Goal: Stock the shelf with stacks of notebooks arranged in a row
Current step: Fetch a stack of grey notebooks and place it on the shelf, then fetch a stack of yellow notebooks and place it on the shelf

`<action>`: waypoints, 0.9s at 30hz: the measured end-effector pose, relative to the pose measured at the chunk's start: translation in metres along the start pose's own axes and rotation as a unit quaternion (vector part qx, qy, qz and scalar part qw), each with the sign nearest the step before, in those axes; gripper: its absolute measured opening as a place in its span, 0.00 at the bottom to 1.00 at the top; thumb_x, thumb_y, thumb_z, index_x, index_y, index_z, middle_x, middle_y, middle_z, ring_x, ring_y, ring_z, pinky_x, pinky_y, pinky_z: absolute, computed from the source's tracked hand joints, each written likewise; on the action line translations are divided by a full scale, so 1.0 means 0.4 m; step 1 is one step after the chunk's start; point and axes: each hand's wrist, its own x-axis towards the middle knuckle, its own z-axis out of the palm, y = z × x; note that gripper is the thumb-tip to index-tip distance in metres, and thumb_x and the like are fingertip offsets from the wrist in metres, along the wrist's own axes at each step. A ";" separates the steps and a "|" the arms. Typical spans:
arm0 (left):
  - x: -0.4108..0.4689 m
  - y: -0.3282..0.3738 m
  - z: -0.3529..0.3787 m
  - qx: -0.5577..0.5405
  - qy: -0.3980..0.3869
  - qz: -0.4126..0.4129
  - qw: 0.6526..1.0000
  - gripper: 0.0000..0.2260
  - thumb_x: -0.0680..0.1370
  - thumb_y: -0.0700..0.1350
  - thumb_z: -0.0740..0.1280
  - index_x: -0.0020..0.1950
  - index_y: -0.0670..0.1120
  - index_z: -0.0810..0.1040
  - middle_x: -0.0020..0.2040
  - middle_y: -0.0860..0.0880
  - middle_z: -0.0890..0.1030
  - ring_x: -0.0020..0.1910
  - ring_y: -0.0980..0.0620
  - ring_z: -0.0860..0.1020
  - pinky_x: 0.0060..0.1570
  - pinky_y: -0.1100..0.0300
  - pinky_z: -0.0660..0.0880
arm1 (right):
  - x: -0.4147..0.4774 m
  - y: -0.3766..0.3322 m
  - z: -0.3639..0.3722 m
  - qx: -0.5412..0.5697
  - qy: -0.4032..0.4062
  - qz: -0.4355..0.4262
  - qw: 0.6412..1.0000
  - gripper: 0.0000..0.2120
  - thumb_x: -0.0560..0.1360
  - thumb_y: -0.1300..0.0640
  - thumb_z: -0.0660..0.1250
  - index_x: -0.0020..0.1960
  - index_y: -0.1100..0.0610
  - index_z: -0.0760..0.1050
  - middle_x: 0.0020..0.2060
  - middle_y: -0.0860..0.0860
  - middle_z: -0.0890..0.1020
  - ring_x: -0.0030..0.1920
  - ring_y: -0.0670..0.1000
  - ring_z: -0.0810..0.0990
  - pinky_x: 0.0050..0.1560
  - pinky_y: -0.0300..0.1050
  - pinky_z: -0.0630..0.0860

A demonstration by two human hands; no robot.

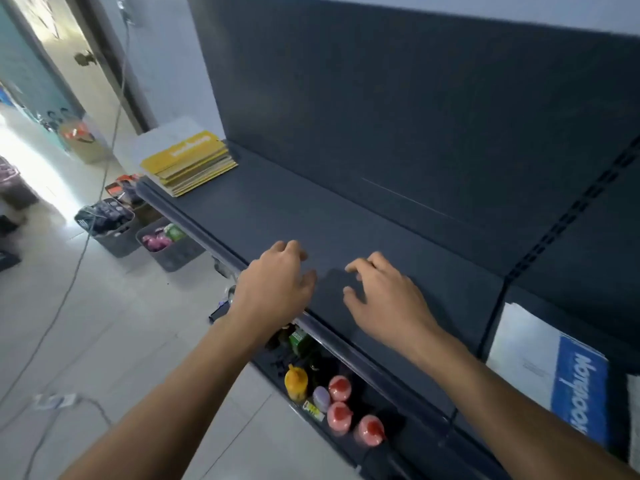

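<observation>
Notebooks [189, 162] lie stacked at eleven o'clock, well apart from left hand [273, 282] and right hand [384, 296], both relaxed, empty, over shelf [311, 209]

Notebook stack [189, 163] on shelf's [277, 209] far left end.

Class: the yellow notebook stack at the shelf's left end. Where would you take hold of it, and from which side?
Probably from the open front: the back panel blocks the rear. The yellow notebook stack lies flat and slightly fanned, so clamp both long sides, fingers under the bottom book, to keep it together.
</observation>
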 end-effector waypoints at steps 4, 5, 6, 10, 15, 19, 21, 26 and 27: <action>0.057 -0.178 -0.038 -0.016 -0.002 -0.015 1.000 0.15 0.78 0.57 0.60 0.62 0.53 0.73 0.58 0.53 0.77 0.50 0.48 0.80 0.47 0.49 0.80 | 0.121 -0.135 0.067 0.006 -0.008 -0.012 1.000 0.15 0.82 0.47 0.60 0.66 0.49 0.72 0.59 0.44 0.72 0.53 0.49 0.78 0.49 0.48 0.76; 0.069 -0.215 -0.049 -0.019 -0.002 -0.021 1.000 0.15 0.78 0.57 0.60 0.61 0.52 0.73 0.57 0.53 0.77 0.50 0.49 0.80 0.47 0.49 0.80 | 0.149 -0.166 0.079 0.006 -0.012 -0.017 1.000 0.14 0.82 0.47 0.60 0.66 0.49 0.72 0.59 0.44 0.72 0.53 0.49 0.78 0.50 0.49 0.77; 0.079 -0.250 -0.060 -0.025 0.000 -0.027 0.999 0.15 0.79 0.56 0.60 0.61 0.52 0.74 0.57 0.52 0.77 0.50 0.49 0.79 0.48 0.49 0.79 | 0.176 -0.195 0.090 0.005 -0.016 -0.022 1.000 0.14 0.82 0.47 0.60 0.66 0.49 0.72 0.59 0.44 0.72 0.54 0.50 0.78 0.51 0.50 0.77; 0.120 -0.371 -0.112 -0.031 0.013 -0.051 0.998 0.13 0.79 0.54 0.61 0.60 0.51 0.75 0.57 0.52 0.77 0.52 0.50 0.78 0.49 0.51 0.78 | 0.291 -0.309 0.116 0.006 -0.028 -0.050 0.998 0.14 0.81 0.47 0.60 0.65 0.48 0.72 0.60 0.44 0.72 0.56 0.51 0.79 0.55 0.53 0.77; 0.200 -0.500 -0.174 -0.034 0.051 -0.078 0.995 0.11 0.79 0.53 0.60 0.59 0.52 0.75 0.55 0.54 0.78 0.51 0.51 0.78 0.47 0.52 0.78 | 0.428 -0.426 0.140 0.016 -0.036 -0.084 0.996 0.14 0.81 0.46 0.61 0.65 0.47 0.72 0.59 0.44 0.73 0.51 0.50 0.79 0.55 0.52 0.77; 0.284 -0.590 -0.198 -0.040 0.058 -0.087 0.994 0.11 0.80 0.54 0.60 0.59 0.52 0.75 0.54 0.54 0.78 0.51 0.51 0.78 0.48 0.51 0.78 | 0.554 -0.498 0.176 0.014 -0.047 -0.091 0.995 0.14 0.81 0.46 0.61 0.66 0.47 0.72 0.59 0.44 0.73 0.49 0.50 0.79 0.51 0.48 0.75; 0.331 -0.633 -0.207 -0.035 0.060 -0.092 0.993 0.11 0.79 0.55 0.60 0.57 0.53 0.75 0.53 0.55 0.78 0.50 0.51 0.78 0.47 0.50 0.78 | 0.621 -0.526 0.196 0.019 -0.047 -0.096 0.994 0.14 0.81 0.46 0.61 0.66 0.47 0.72 0.59 0.44 0.73 0.48 0.50 0.79 0.51 0.48 0.76; 0.455 -0.730 -0.238 -0.032 0.056 -0.085 0.994 0.09 0.80 0.55 0.60 0.56 0.55 0.75 0.52 0.56 0.78 0.47 0.53 0.78 0.46 0.50 0.79 | 0.777 -0.578 0.238 0.029 -0.054 -0.092 0.994 0.13 0.81 0.47 0.61 0.64 0.48 0.72 0.57 0.45 0.73 0.45 0.49 0.78 0.48 0.49 0.77; 0.478 -0.749 -0.243 -0.033 0.060 -0.080 0.994 0.09 0.80 0.54 0.60 0.57 0.54 0.75 0.52 0.57 0.78 0.47 0.53 0.78 0.46 0.51 0.79 | 0.806 -0.587 0.245 0.029 -0.052 -0.091 0.994 0.12 0.81 0.47 0.62 0.63 0.48 0.72 0.56 0.45 0.73 0.45 0.49 0.78 0.48 0.49 0.77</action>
